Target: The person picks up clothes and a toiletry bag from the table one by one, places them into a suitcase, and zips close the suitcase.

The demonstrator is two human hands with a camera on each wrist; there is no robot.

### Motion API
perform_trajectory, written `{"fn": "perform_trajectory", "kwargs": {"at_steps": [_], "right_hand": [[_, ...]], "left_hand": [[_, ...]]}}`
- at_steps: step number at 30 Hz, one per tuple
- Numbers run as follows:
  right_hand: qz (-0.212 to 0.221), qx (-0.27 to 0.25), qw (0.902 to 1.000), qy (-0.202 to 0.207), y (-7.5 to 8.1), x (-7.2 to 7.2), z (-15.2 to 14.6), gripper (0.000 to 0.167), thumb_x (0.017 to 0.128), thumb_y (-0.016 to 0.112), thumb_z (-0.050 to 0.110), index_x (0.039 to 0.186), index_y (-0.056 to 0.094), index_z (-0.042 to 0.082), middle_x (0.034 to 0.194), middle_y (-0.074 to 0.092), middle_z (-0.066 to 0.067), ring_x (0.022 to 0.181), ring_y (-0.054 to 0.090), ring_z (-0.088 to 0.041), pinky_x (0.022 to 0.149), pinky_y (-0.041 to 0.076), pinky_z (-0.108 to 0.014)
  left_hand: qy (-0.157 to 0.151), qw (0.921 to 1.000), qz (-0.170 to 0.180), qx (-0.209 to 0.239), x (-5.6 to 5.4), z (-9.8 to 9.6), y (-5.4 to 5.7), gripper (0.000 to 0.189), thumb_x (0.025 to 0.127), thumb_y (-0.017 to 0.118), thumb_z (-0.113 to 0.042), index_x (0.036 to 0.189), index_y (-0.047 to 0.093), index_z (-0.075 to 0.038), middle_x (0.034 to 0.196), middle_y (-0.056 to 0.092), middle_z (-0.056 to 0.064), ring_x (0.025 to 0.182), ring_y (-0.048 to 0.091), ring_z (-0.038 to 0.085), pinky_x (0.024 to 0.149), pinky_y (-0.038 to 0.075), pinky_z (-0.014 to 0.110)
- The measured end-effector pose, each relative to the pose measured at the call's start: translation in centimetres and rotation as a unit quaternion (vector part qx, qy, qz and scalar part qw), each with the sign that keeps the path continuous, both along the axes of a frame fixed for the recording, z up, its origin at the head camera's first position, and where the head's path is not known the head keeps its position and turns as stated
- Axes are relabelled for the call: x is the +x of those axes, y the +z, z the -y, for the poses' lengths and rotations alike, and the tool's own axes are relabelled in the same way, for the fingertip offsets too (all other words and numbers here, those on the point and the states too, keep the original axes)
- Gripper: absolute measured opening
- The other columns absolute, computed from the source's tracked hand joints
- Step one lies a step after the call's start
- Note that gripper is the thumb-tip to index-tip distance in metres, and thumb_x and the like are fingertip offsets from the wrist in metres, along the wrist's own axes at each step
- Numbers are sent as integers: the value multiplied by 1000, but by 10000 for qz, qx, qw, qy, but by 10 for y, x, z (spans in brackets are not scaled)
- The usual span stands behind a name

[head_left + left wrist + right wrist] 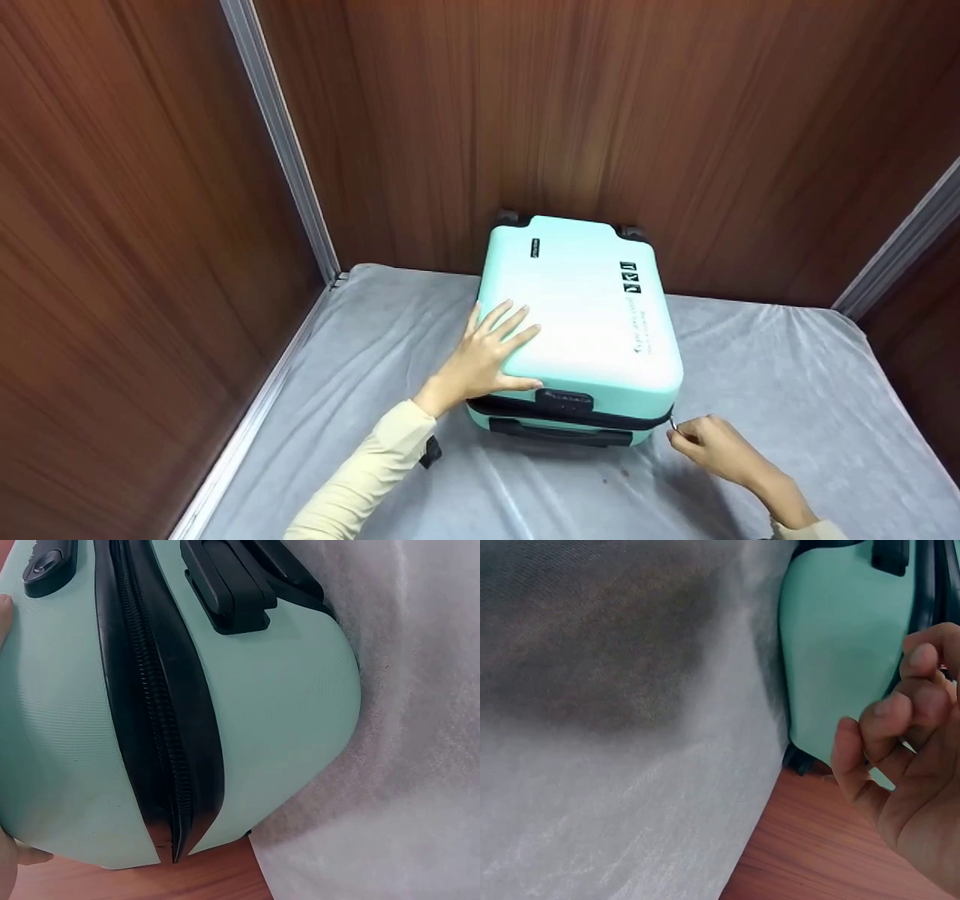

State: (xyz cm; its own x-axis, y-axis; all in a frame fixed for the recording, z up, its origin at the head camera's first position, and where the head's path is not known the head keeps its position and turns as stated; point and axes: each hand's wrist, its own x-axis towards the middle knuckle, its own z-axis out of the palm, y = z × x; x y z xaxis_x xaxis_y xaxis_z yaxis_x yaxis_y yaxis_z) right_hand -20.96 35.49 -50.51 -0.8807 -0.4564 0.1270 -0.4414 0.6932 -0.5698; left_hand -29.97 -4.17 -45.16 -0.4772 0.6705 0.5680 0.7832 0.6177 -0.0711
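A mint-green hard-shell suitcase (577,315) lies flat in the head view, its handle side facing me. My left hand (484,356) rests on its near left top corner, fingers spread and thumb along the front edge. At the near right corner my right hand (709,446) pinches a small metal zipper pull (673,424) with curled fingers. In the left wrist view the black zipper (154,690) runs round the corner with its teeth meshed there. The right wrist view shows the curled fingers (892,712) beside the shell; the pull cannot be made out there.
A grey cloth (772,367) covers the surface under the suitcase. Wood-grain panels (480,135) stand behind and at both sides, joined by metal strips (285,135). A small black object (430,452) lies by my left forearm. The suitcase's wheels (631,233) are near the back panel.
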Motion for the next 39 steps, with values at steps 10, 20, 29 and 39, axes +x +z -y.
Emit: {"fn": "perform_trajectory", "kwargs": {"at_steps": [10,20,29,39], "right_hand": [[-86,242,9997,0,1,1,6,47,101,52,9,59,34,20,55,28,17,47,23,3,47,27,-19],[-155,783,9967,-147,7,7,13,45,103,48,14,59,37,22,54,29,16,48,25,0,48,29,-22],[-350,948,9947,186,11,16,24,44,102,52,16,60,42,23,55,31,17,48,30,1,48,32,-24],[-625,1092,9913,380,10,18,37,38,98,58,12,65,43,23,57,32,17,50,32,1,48,34,-23]], "left_hand": [[30,9998,-176,-34,0,-1,-1,83,82,59,-74,144,53,-20,151,43,14,141,34,36,105,22,73],[31,9998,-202,-27,1,-2,1,81,83,58,-73,143,54,-20,148,46,15,139,36,36,104,26,72],[67,9999,-146,23,1,-2,7,80,82,60,-73,142,56,-20,147,47,15,139,37,36,104,27,71],[112,9999,-73,25,3,-2,6,79,83,58,-72,143,55,-20,149,46,14,140,36,35,105,24,71]]}}
